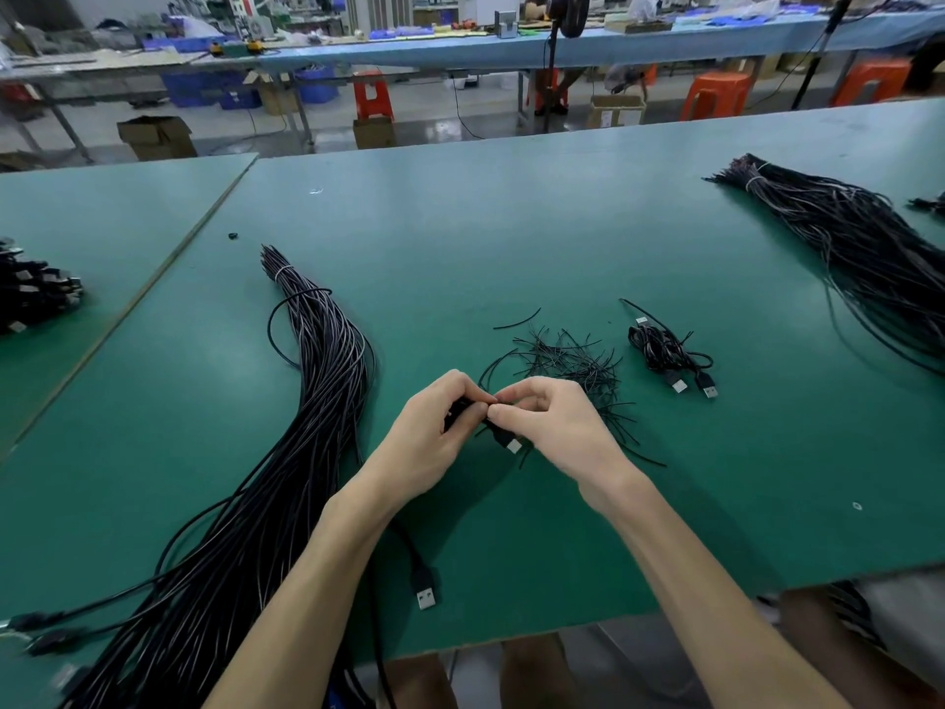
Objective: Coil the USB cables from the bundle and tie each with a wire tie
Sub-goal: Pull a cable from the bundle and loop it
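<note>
My left hand (434, 432) grips a small coil of black USB cable (463, 412) over the middle of the green table (511, 227). My right hand (552, 427) pinches at the coil's top, fingertips meeting the left thumb. A silver USB plug (513, 445) hangs below between the hands. Whether a wire tie is in the pinch is hidden. Loose black wire ties (572, 363) lie in a heap just behind my right hand. A long bundle of black USB cables (307, 427) runs along my left. Two coiled, tied cables (665, 353) lie to the right.
A second large cable bundle (859, 248) lies at the far right. A pile of black parts (36, 294) sits on the neighbouring table at left. One loose USB plug (425, 591) rests near the front edge under my left forearm. Workbenches and orange stools stand behind.
</note>
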